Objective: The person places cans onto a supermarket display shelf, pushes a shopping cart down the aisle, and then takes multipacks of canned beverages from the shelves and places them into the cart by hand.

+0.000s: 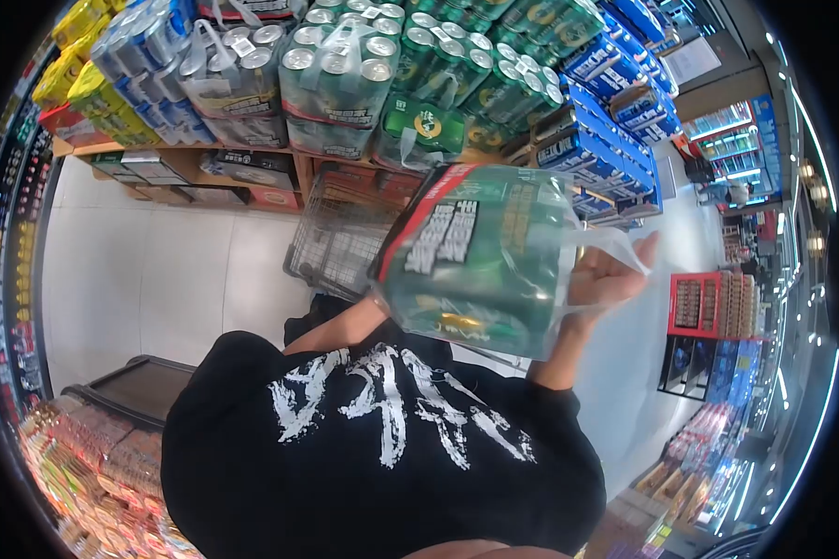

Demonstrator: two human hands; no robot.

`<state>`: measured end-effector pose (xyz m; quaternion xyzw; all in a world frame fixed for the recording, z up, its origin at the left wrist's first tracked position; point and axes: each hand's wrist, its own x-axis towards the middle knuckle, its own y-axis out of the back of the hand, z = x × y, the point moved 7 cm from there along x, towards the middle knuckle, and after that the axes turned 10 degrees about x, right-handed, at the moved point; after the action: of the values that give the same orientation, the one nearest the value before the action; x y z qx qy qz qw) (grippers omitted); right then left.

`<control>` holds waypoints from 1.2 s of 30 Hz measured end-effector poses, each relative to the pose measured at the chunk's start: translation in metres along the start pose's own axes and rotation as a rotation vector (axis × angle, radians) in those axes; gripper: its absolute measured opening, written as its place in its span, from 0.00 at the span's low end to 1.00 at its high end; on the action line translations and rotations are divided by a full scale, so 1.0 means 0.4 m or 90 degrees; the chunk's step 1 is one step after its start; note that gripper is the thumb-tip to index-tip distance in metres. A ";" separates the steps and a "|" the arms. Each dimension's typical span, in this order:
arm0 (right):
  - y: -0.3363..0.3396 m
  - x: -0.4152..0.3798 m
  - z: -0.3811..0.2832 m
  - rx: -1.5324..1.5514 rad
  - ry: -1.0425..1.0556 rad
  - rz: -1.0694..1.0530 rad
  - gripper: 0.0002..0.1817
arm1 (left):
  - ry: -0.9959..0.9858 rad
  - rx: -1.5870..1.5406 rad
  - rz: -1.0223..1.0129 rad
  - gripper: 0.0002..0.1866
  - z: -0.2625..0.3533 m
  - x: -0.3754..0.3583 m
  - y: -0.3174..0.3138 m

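In front of my chest, a shrink-wrapped pack of green cans (494, 261) is held up, lying tilted on its side. Its clear plastic carry handle stretches out at the right end. My right hand (611, 272) is closed around that handle. My left hand (368, 317) is pressed to the lower left end of the pack, and its fingers are hidden behind it. A wire shopping cart (331, 238) stands just beyond the pack, partly covered by it.
Ahead, a wooden display shelf (298, 182) bears stacked can packs (340, 79) and blue cartons (597, 149). Packaged goods (93, 466) and a dark-framed cart or stand (140, 382) are at my left. Red crates (699, 303) stand at the right, beside the aisle floor.
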<state>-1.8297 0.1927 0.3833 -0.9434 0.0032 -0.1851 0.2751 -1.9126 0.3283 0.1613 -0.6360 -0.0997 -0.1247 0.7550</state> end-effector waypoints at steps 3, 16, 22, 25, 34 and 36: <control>0.106 -0.039 0.095 -0.176 0.045 -0.040 0.24 | -0.093 0.197 0.093 0.39 0.068 -0.008 0.023; 0.112 -0.167 0.262 0.096 -0.463 0.267 0.23 | -0.185 0.988 0.270 0.35 0.245 -0.031 -0.288; 0.158 -0.141 0.291 0.115 -0.458 0.271 0.21 | -0.209 1.010 0.174 0.41 0.257 -0.030 -0.365; 0.192 -0.126 0.292 0.109 -0.442 0.269 0.20 | -0.146 1.039 0.156 0.41 0.242 -0.017 -0.411; 0.417 -0.055 0.277 0.085 -0.369 0.214 0.19 | -0.187 1.002 0.126 0.51 0.171 0.002 -0.298; 0.475 -0.012 0.254 0.114 -0.321 0.141 0.19 | -0.121 0.868 0.158 0.49 0.143 -0.004 -0.223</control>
<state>-1.7803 0.0845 0.2035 -0.9255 0.0210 0.0870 0.3680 -1.9418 0.3705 0.2541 -0.0354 -0.1481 0.1092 0.9823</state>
